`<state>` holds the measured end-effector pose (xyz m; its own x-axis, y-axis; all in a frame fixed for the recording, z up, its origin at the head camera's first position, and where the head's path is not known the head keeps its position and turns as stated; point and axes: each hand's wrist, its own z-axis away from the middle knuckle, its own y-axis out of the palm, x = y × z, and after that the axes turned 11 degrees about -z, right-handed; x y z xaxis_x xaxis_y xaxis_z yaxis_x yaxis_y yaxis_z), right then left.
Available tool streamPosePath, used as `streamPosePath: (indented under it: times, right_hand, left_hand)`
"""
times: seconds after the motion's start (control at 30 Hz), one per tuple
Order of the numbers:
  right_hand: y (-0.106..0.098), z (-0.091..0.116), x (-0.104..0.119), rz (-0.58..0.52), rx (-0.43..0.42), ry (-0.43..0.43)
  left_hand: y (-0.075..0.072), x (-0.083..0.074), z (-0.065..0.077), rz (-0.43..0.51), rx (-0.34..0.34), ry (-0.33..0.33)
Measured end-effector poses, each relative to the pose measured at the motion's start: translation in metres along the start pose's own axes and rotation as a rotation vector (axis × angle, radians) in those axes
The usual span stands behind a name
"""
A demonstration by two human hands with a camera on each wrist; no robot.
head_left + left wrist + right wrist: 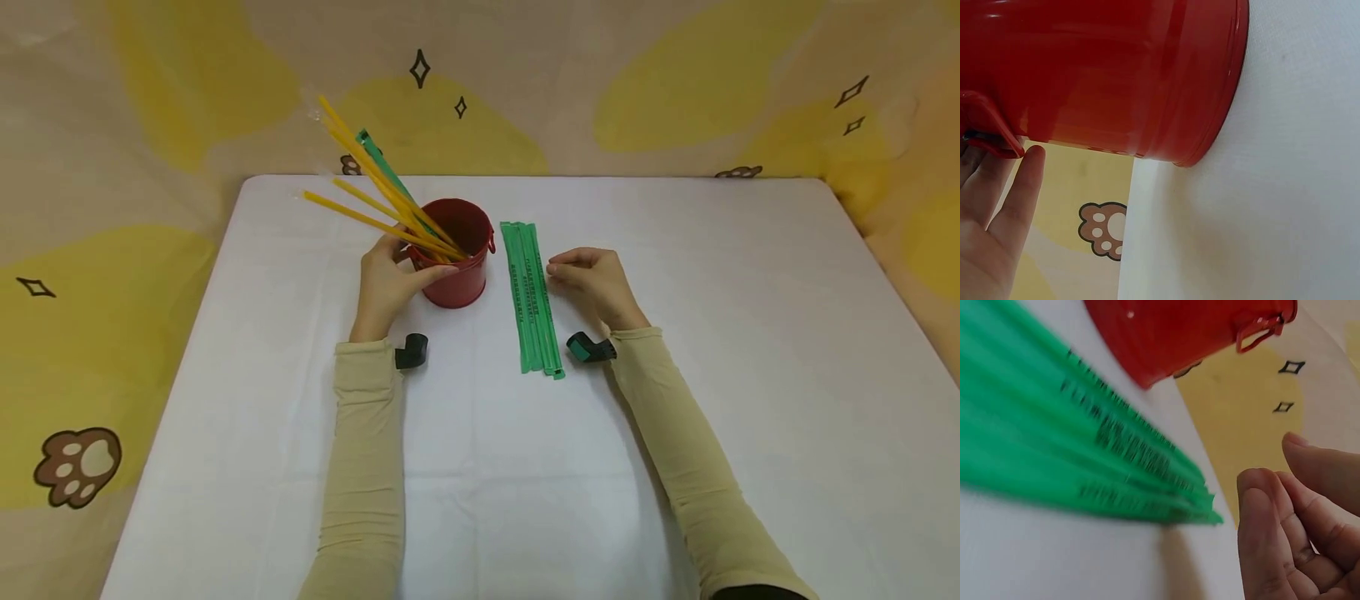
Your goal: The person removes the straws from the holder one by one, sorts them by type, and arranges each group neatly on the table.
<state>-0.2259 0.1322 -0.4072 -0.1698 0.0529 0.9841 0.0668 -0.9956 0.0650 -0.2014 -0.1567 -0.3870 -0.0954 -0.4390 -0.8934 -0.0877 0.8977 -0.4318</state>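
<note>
My left hand (384, 287) holds a small red bucket (459, 287) at its left side, thumb over the near rim and fingers beyond the handle lug. Several yellow straws (360, 213) in clear wrappers and a long green paper sleeve (387, 169) lean leftward out of the bucket. Right of it, several printed green paper sleeves (531, 300) lie side by side on the table. Just beyond their right edge hovers my right hand (596, 283), fingers loosely bent, nothing held. The right wrist view shows a gap between its thumb (1319, 465) and fingers.
A white-covered table (480, 517) carries everything. Behind its far edge hangs a yellow and beige patterned cloth (675, 92). Small black wrist cameras sit at the left wrist (411, 352) and the right wrist (590, 347).
</note>
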Motion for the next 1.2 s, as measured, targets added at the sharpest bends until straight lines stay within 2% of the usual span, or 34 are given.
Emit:
streamPosePath:
  times: [0.17,0.43,0.7,1.2]
  right_hand:
    - [0.014,0.0,0.016,-0.07,0.043,-0.096]
    - [0.042,-0.002,0.047,-0.114,0.099,-0.181]
    - [0.068,-0.006,0.066,-0.191,0.165,-0.218]
    - [0.104,-0.012,0.081,-0.166,0.228,-0.233]
  left_hand:
    - [0.0,-0.002,0.001,0.007,-0.001,0.0]
    - [0.001,-0.001,0.001,-0.018,-0.011,0.016]
    - [0.0,-0.001,0.002,-0.011,-0.018,0.022]
    - [0.0,0.0,0.001,-0.034,-0.016,0.031]
